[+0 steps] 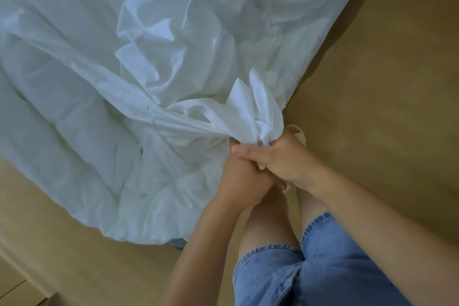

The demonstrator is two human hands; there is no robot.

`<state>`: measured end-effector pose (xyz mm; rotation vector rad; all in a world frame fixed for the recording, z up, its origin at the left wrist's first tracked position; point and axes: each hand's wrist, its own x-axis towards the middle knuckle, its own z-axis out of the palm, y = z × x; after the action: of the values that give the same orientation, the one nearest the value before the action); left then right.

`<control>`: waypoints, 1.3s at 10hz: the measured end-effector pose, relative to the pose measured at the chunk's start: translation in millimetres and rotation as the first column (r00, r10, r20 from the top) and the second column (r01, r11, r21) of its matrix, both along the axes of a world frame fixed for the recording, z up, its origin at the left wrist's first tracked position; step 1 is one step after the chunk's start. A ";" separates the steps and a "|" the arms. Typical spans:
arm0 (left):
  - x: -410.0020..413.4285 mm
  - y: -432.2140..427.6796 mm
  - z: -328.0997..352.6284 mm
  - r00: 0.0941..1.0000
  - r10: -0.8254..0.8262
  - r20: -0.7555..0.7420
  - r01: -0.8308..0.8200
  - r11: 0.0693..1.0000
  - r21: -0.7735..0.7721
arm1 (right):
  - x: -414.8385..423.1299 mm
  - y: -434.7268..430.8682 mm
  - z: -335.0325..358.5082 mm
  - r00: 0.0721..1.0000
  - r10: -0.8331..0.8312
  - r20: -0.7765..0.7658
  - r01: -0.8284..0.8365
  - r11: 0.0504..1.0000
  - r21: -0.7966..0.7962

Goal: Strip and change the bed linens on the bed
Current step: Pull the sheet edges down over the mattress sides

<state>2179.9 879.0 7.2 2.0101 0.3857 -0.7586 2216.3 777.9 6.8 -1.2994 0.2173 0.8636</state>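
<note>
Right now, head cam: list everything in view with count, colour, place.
white bed linen: one crumpled mass, white, spread on the floor from top left to centre, one corner bunched at the hands
floor: one, tan, right side and bottom left
blue scrap: one, blue, peeking from under the linen's lower edge; cannot tell what it is
pale sandals: two, partly seen, off-white, behind the hands
denim shorts: one, blue, bottom right
legs: two, bare, below the hands
left hand: one, grips the bunched corner
right hand: one, grips the same corner, touching the left hand
</note>
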 end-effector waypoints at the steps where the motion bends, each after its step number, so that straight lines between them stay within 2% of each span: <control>1: 4.4 14.7 8.9 0.996 -0.085 0.006 0.085 0.994 -0.066 | 6.0 1.5 -15.9 0.999 -0.033 0.015 0.032 0.997 0.065; 2: 9.0 25.1 12.9 0.993 -0.109 -0.053 0.103 0.989 -0.101 | 9.8 -2.9 -24.0 0.999 -0.012 -0.030 0.015 0.992 0.125; 3: 13.8 37.1 10.8 0.995 -0.056 -0.088 0.042 0.988 -0.149 | 8.8 -9.5 -30.6 0.995 -0.001 -0.098 0.024 0.972 0.235; 4: 18.1 44.6 9.9 0.992 -0.027 -0.120 -0.006 0.963 -0.268 | 7.8 -13.0 -38.3 0.982 0.015 -0.189 0.046 0.948 0.316; 5: 17.5 47.0 5.6 0.995 -0.015 -0.099 -0.014 0.959 -0.282 | 10.0 -13.8 -43.1 0.982 0.034 -0.187 0.033 0.939 0.343; 6: 4.8 37.1 -5.6 0.991 0.136 0.013 -0.131 0.971 -0.198 | 21.5 -18.1 -48.9 0.995 0.027 -0.095 -0.016 0.993 0.117; 7: -13.4 29.4 -27.4 0.955 0.261 0.142 -0.274 0.957 0.089 | 39.0 -31.1 -62.4 0.974 0.132 0.183 -0.060 0.933 -0.354; 8: -21.3 26.5 -53.9 0.940 -0.256 0.225 0.145 0.899 0.414 | 48.8 -39.9 -78.3 0.915 0.328 0.233 -0.188 0.861 -0.473; 9: -0.2 16.3 -83.0 0.770 -0.623 0.137 0.463 0.695 0.550 | 57.7 -42.3 -89.6 0.888 0.407 0.216 -0.260 0.829 -0.495; 10: 23.3 -2.1 -113.8 0.531 -0.806 -0.262 0.768 0.328 0.551 | 65.7 -44.2 -101.7 0.862 0.447 0.239 -0.274 0.807 -0.522; 11: 29.1 -14.6 -145.2 0.348 -0.777 -0.524 0.864 0.049 0.501 | 70.0 -44.1 -113.5 0.811 0.518 0.273 -0.295 0.765 -0.573; 12: 27.5 -22.5 -160.7 0.358 -0.684 -0.636 0.882 0.022 0.472 | 75.6 -42.7 -125.2 0.761 0.587 0.274 -0.323 0.711 -0.625; 13: 24.8 -22.6 -157.3 0.440 -0.657 -0.612 0.893 0.250 0.373 | 77.5 -40.8 -129.2 0.712 0.649 0.270 -0.357 0.664 -0.657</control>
<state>2204.6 856.4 -150.1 2.7762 -0.3478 -1.8698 2293.8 737.2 -122.4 -2.1759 -0.3702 0.9500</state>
